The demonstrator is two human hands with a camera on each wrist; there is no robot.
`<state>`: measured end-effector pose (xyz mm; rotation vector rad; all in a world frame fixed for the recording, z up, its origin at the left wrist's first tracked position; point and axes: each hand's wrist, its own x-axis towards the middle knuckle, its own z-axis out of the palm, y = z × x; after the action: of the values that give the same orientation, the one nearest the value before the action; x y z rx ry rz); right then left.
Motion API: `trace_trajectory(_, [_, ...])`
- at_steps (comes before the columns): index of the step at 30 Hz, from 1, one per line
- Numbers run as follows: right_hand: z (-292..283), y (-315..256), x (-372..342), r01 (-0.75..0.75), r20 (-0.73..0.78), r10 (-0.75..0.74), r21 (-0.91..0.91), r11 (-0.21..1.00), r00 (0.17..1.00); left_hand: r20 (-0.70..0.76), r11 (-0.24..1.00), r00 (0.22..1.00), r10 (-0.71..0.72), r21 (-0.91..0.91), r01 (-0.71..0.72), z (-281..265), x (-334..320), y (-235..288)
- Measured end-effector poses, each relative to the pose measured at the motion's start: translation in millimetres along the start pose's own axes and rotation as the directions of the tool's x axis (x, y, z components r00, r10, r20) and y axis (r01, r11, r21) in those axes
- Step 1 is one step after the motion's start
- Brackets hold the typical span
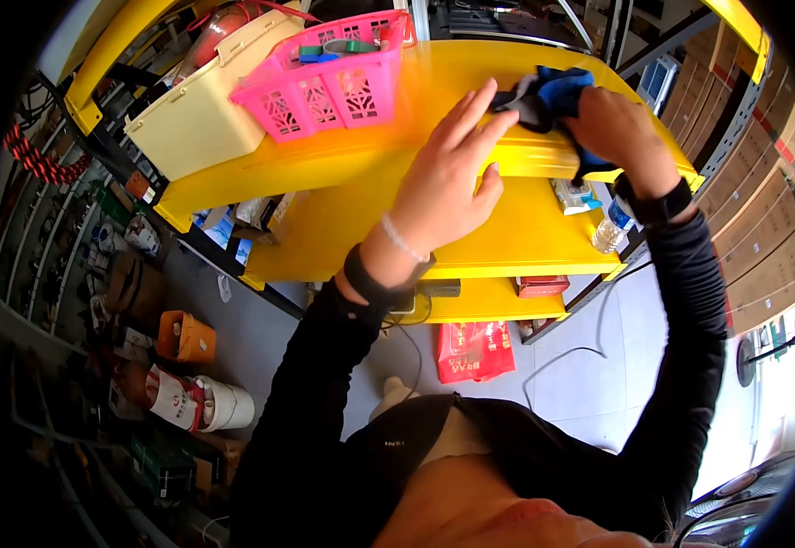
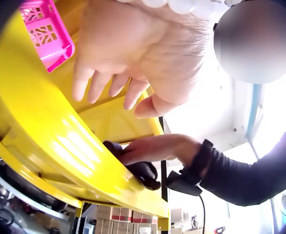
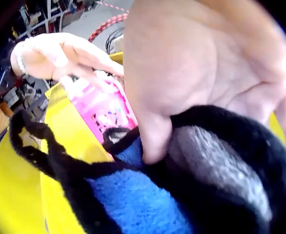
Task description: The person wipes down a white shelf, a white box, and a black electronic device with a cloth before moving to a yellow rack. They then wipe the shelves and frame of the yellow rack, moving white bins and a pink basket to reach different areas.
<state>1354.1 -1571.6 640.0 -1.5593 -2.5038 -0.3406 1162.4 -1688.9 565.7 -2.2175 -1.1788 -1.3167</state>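
My right hand (image 1: 618, 132) grips a fuzzy cloth (image 3: 138, 200) of blue and grey with thick black edging, at the right part of the yellow top shelf (image 1: 447, 78). Up close in the right wrist view, the thumb presses into its folds, and a black loop of the edging sticks out to the left. Part of the cloth hangs over the shelf's front edge in the head view. Nothing is in my left hand (image 1: 443, 192), which hovers near that front edge with its fingers extended, left of the cloth. Its bare palm shows in the left wrist view.
A pink basket (image 1: 361, 91) with rolls of tape and a cream bin (image 1: 198, 119) stand on the shelf's left side. On the lower shelf (image 1: 370, 228), a water bottle (image 1: 613, 228) stands at the right. Stacked cardboard boxes (image 1: 763, 228) line the right; a red bag (image 1: 475, 352) lies below.
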Motion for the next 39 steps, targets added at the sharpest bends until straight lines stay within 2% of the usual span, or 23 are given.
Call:
trace_trajectory(2, [-6, 20, 21, 0.13, -0.002, -0.131, -0.113, 0.985, 0.991, -0.036, 0.996, 0.999, 0.021, 0.09, -0.018, -14, -5, -6])
trace_trajectory(3, [-17, 19, 30, 0.146, 0.124, -0.14, -0.043, 0.988, 0.982, -0.056, 0.99, 0.998, 0.03, 0.136, -0.022, -22, -10, -11])
trace_trajectory(6, [-18, 27, 59, 0.208, 0.352, -0.227, 0.091, 0.974, 0.908, -0.134, 0.977, 0.99, -0.039, 0.202, 0.066, -39, -24, -35])
trace_trajectory(7, [-17, 24, 71, 0.242, 0.453, -0.226, 0.023, 0.97, 0.863, -0.159, 0.973, 0.987, -0.04, 0.217, 0.074, -41, -27, -43])
trace_trajectory(10, [2, 22, 104, 0.282, 0.519, -0.206, -0.07, 0.957, 0.829, -0.12, 0.975, 0.989, -0.081, 0.197, 0.104, -45, -34, -58])
trace_trajectory(11, [9, 24, 121, 0.31, 0.52, -0.253, -0.024, 0.95, 0.816, -0.102, 0.98, 0.992, -0.076, 0.173, 0.093, -44, -37, -64])
trace_trajectory(14, [5, 14, 156, 0.204, 0.56, -0.223, 0.098, 0.974, 0.798, -0.059, 0.972, 0.996, -0.071, 0.219, 0.082, -43, -46, -75])
trace_trajectory(16, [3, 0, 174, 0.193, 0.498, -0.178, 0.022, 0.981, 0.849, -0.025, 0.965, 0.998, -0.052, 0.257, 0.056, -43, -50, -78])
trace_trajectory(18, [15, -15, 202, 0.296, 0.485, -0.276, 0.036, 0.954, 0.83, 0.027, 0.951, 0.996, -0.083, 0.302, 0.071, -48, -49, -70])
trace_trajectory(20, [22, -42, 220, 0.407, 0.491, -0.412, 0.123, 0.905, 0.768, 0.044, 0.943, 0.997, -0.068, 0.328, 0.05, -45, -52, -75])
trace_trajectory(24, [35, -72, 268, 0.581, 0.411, -0.561, 0.091, 0.809, 0.718, 0.064, 0.925, 0.995, -0.077, 0.377, 0.047, -42, -52, -72])
trace_trajectory(27, [82, -86, 353, 0.759, 0.329, -0.753, 0.14, 0.636, 0.57, 0.051, 0.92, 0.995, -0.081, 0.388, 0.055, -40, -50, -70])
trace_trajectory(30, [39, -124, 317, 0.743, 0.351, -0.745, 0.171, 0.647, 0.568, 0.035, 0.92, 0.997, -0.072, 0.388, 0.052, -38, -50, -72])
trace_trajectory(31, [53, -122, 339, 0.807, 0.284, -0.817, 0.186, 0.56, 0.502, 0.034, 0.917, 0.997, -0.072, 0.396, 0.052, -37, -50, -73])
trace_trajectory(33, [69, -118, 389, 0.797, 0.426, -0.736, 0.055, 0.602, 0.526, 0.035, 0.913, 0.996, -0.077, 0.403, 0.056, -37, -52, -72])
trace_trajectory(35, [17, -117, 327, 0.746, 0.595, -0.533, -0.178, 0.642, 0.601, 0.026, 0.925, 0.996, -0.085, 0.374, 0.069, -38, -52, -71])
trace_trajectory(36, [13, -109, 319, 0.674, 0.612, -0.439, -0.217, 0.706, 0.658, 0.021, 0.93, 0.996, -0.089, 0.36, 0.075, -39, -52, -71])
trace_trajectory(37, [17, -93, 317, 0.534, 0.596, -0.342, -0.177, 0.827, 0.727, 0.019, 0.93, 0.995, -0.096, 0.359, 0.082, -40, -52, -70])
trace_trajectory(38, [23, -74, 315, 0.326, 0.567, -0.227, -0.077, 0.942, 0.792, 0.018, 0.929, 0.995, -0.102, 0.358, 0.089, -40, -53, -69])
trace_trajectory(39, [27, -51, 312, 0.079, 0.548, -0.089, 0.042, 0.996, 0.832, 0.015, 0.93, 0.994, -0.104, 0.357, 0.092, -40, -53, -69])
